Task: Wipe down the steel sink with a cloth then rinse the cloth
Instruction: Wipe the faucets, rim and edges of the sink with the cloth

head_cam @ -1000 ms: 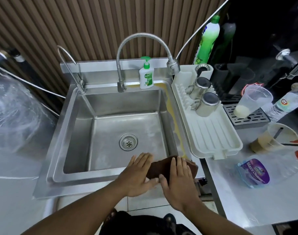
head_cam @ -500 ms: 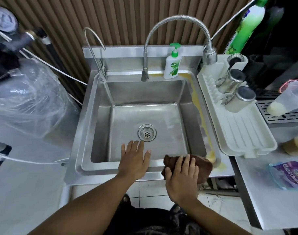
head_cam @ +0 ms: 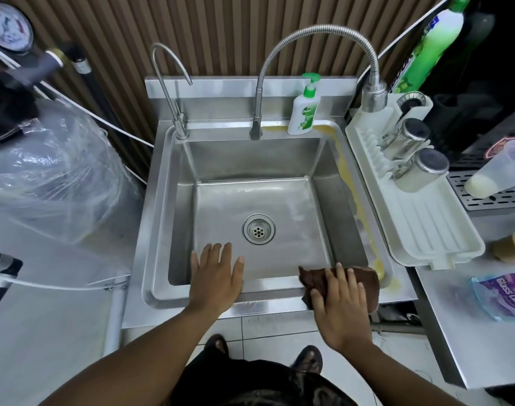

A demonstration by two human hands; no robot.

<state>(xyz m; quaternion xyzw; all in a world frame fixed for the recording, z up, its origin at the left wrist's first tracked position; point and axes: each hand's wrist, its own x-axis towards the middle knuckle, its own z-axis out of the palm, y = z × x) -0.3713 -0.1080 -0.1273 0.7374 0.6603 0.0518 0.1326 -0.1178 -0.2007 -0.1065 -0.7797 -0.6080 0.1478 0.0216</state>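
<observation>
A square steel sink (head_cam: 162,218) with a round drain (head_cam: 259,229) fills the middle of the view. A brown cloth (head_cam: 367,281) lies on the sink's front rim near the right corner. My right hand (head_cam: 339,306) presses flat on the cloth, fingers spread over it. My left hand (head_cam: 216,278) rests flat on the front rim to the left, fingers apart, holding nothing. A yellow spill (head_cam: 353,194) runs along the right rim and pools at the front right corner, beside the cloth. The flexible faucet (head_cam: 317,33) arches over the basin, its head hanging over the drying tray.
A soap pump bottle (head_cam: 304,108) stands on the back rim. A thin second tap (head_cam: 168,92) rises at the back left. A white drying tray (head_cam: 420,227) with two steel cups (head_cam: 423,171) sits right of the sink. A glass-cleaner pouch (head_cam: 505,291) lies on the right counter. A plastic-wrapped tank (head_cam: 51,177) stands left.
My right hand has slid the cloth to the right along the front rim toward the corner. My left hand left the cloth and now rests on the rim to the left.
</observation>
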